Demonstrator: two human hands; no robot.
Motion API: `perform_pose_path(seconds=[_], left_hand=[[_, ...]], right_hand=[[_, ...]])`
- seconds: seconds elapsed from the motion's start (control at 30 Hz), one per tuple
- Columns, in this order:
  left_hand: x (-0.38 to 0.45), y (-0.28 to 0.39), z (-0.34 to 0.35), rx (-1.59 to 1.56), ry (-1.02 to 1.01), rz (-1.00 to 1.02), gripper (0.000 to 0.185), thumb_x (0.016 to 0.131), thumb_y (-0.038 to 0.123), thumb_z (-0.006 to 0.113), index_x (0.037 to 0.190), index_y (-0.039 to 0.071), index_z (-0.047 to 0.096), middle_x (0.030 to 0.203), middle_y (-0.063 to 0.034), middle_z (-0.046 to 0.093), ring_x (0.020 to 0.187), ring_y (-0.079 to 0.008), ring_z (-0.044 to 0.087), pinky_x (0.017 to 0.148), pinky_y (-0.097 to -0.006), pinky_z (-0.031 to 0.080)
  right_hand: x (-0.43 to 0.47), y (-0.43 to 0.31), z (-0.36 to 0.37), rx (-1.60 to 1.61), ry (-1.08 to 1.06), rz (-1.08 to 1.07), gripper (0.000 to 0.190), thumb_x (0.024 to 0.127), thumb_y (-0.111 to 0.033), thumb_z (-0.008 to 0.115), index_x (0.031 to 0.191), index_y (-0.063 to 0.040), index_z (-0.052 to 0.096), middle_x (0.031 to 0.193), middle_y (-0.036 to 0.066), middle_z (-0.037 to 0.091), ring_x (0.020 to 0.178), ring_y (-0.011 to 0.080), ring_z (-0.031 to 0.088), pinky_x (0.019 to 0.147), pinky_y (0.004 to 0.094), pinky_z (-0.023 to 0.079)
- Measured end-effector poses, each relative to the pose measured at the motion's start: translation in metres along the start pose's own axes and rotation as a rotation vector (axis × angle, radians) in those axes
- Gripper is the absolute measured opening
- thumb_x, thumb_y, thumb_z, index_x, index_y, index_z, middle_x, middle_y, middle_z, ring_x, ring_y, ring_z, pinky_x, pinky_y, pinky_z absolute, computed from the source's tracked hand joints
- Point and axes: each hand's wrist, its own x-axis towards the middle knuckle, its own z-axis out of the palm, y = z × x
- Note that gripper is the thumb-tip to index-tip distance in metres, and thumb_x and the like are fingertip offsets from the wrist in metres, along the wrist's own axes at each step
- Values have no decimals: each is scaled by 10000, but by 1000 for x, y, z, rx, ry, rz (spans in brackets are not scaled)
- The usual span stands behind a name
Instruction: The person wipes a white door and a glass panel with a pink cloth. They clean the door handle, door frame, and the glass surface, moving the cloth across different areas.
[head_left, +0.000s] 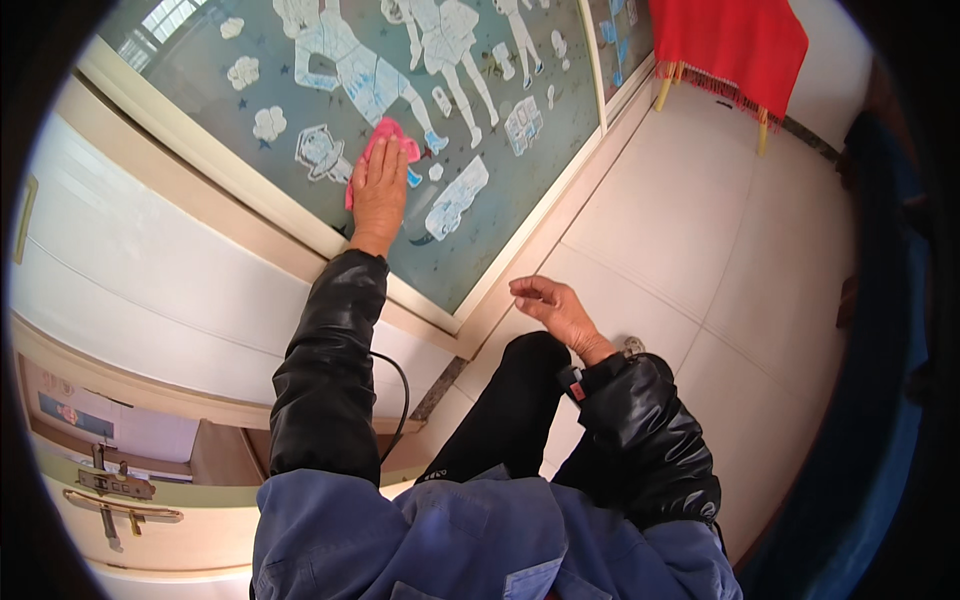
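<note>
A pink cloth (389, 129) is pressed against a framed glass panel (480, 262). My left hand (381, 187) lies flat over the cloth, fingers together and stretched up the glass. Around it, pale blue-and-white cut-out figures and clouds decorate the panel, among them a cut-out child figure (321, 154) beside the cloth and a long cut-out shape (457, 199) to its right. My right hand (553, 306) hangs in the air by my knee, fingers loosely curved and thumb apart, with nothing in it. The cloth's middle is hidden under my left hand.
The panel's cream frame (525, 217) meets a pale tiled floor (637, 247). A red fringed cloth (731, 52) drapes over something with yellow legs at the top right. A door edge with a metal lock and handle (120, 502) stands at lower left. Something dark blue (877, 337) borders the right side.
</note>
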Motion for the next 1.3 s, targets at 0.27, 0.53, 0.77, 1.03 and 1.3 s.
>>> perform_pose_path(seconds=[0.27,0.53,0.77,1.03,1.3], left_hand=[[149,-160,-87,130,524,-330,544,891,76,583,1428,108,499,1547,-108,436,1418,-330,413,1029,-546,411],[252,-185,-89,125,675,-134,354,851,57,588,1201,81,635,1269,-132,620,1232,-347,541,1007,-486,461],[132,-12,-5,-43,-25,306,439,879,103,555,1316,91,599,1484,-80,511,1429,-278,406,1141,-472,344],[222,-125,-55,49,438,-150,470,889,72,536,1355,115,576,1488,-80,512,1427,-308,414,1090,-493,373],[281,-90,-37,-74,601,-119,322,914,135,526,1214,69,619,1414,-145,532,1399,-323,407,1101,-484,349]], right_hand=[[11,15,-9,-16,16,101,325,940,-153,690,1224,3,664,1083,91,708,1034,175,646,957,323,503],[36,40,-15,-1,18,130,334,919,-131,685,1214,25,666,1029,84,720,940,162,663,877,313,531],[32,39,-8,-57,-8,118,338,912,-112,671,1230,3,665,1011,30,700,922,137,648,832,306,525],[24,43,-6,-42,-20,121,301,912,-116,701,1190,-1,683,1029,65,721,982,164,657,908,319,525],[23,41,-2,-108,15,77,292,912,-129,715,1178,-12,684,1011,84,721,931,179,661,871,322,533]])
